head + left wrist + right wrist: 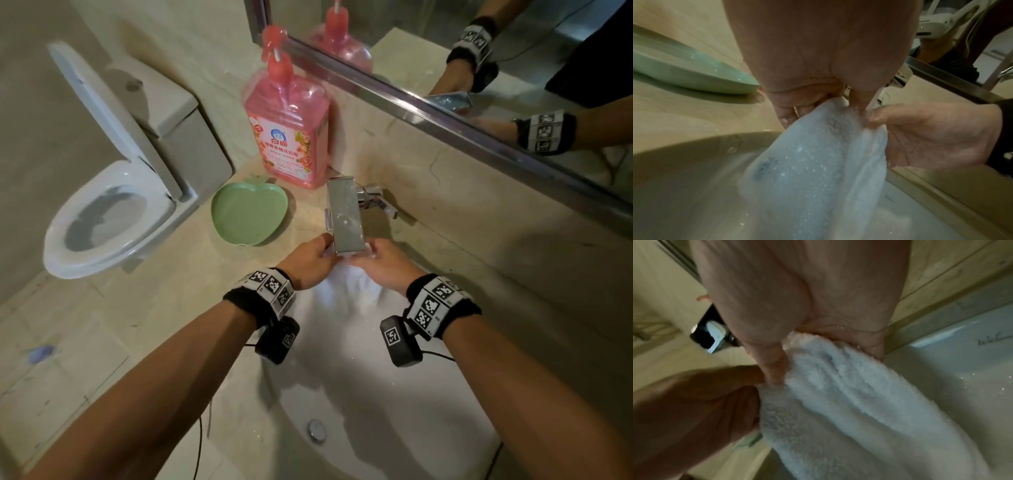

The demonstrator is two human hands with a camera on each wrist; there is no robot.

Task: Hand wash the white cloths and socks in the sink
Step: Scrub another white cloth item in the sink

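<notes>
A wet white cloth (349, 291) hangs into the white sink (394, 431) just under the chrome faucet (346, 216). My left hand (310, 262) grips its top edge on the left, and my right hand (380, 265) grips it on the right. In the left wrist view the cloth (809, 170) looks soapy, with a dark mark near its left side; my left hand (807, 104) pinches it at the top and my right hand (931, 134) holds its other edge. The right wrist view shows my right hand (807, 344) with fingers curled over the cloth (859, 410).
A pink detergent pump bottle (289, 126) and a green apple-shaped dish (248, 214) stand on the beige counter left of the faucet. A toilet (109, 212) with its lid up is at the far left. A mirror (479, 51) runs along the back wall. The sink drain (315, 430) is uncovered.
</notes>
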